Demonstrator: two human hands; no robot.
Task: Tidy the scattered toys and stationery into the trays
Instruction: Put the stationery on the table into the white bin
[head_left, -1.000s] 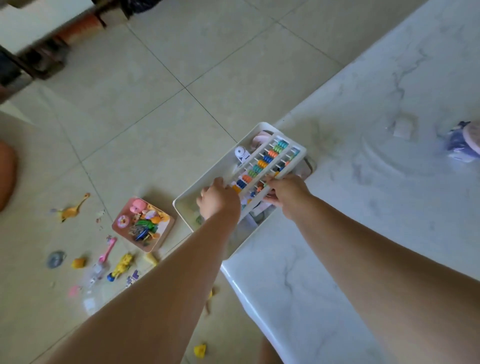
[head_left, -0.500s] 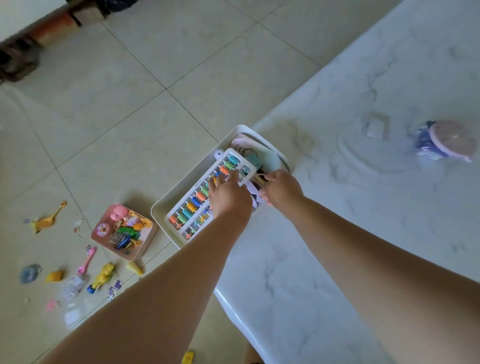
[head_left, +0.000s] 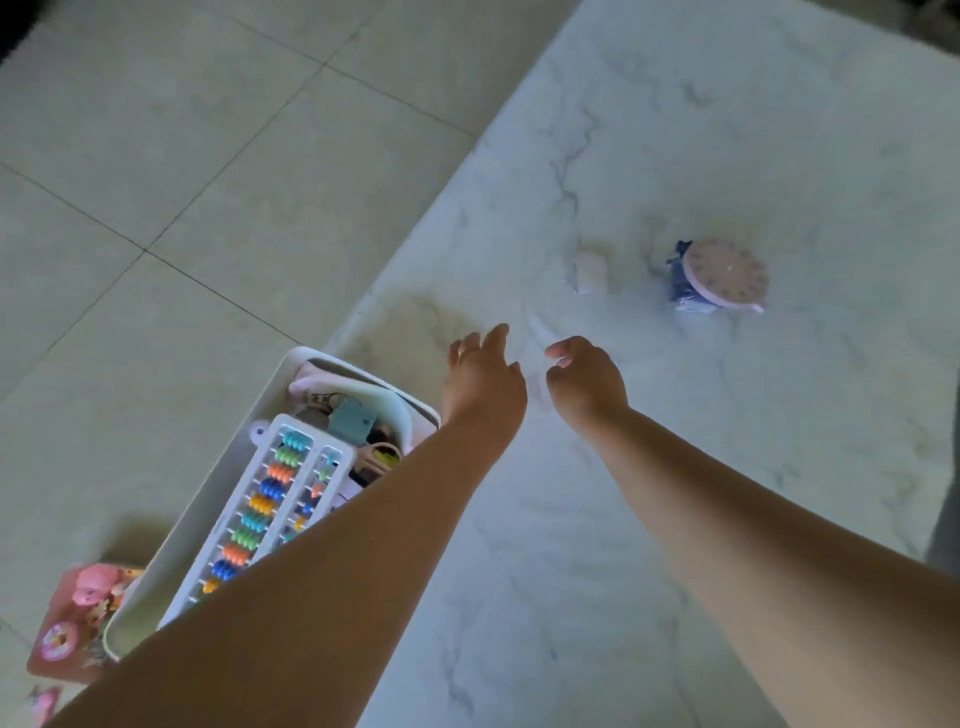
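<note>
Marble-pattern table (head_left: 675, 493) fills the right side of the view, tiled floor (head_left: 156, 156) the left. White tray (head_left: 218, 467) hangs over the table's left edge, partly hidden under the left forearm. Inside it the white abacus (head_left: 270, 499) with coloured beads lies lengthwise along the tray, with a teal block (head_left: 353, 422) and other small items I can't identify packed at the far end. Pink tray (head_left: 62, 634) sits on the floor just beside the white tray's near corner, holding a pink toy (head_left: 96, 584) and a donut-shaped piece (head_left: 56, 639). Both arms reach out over the table, past the white tray. Left hand (head_left: 480, 376) — fingers stretched forward and loose, holding nothing. Right hand (head_left: 587, 379) — fingers loosely curled downward, also empty; the two hands are close together but apart. Farther out on the table, well apart from the hands: a pink clock toy (head_left: 724, 278) tilted against a blue packet (head_left: 678, 278), and a small white piece (head_left: 592, 275) near it to the left.
</note>
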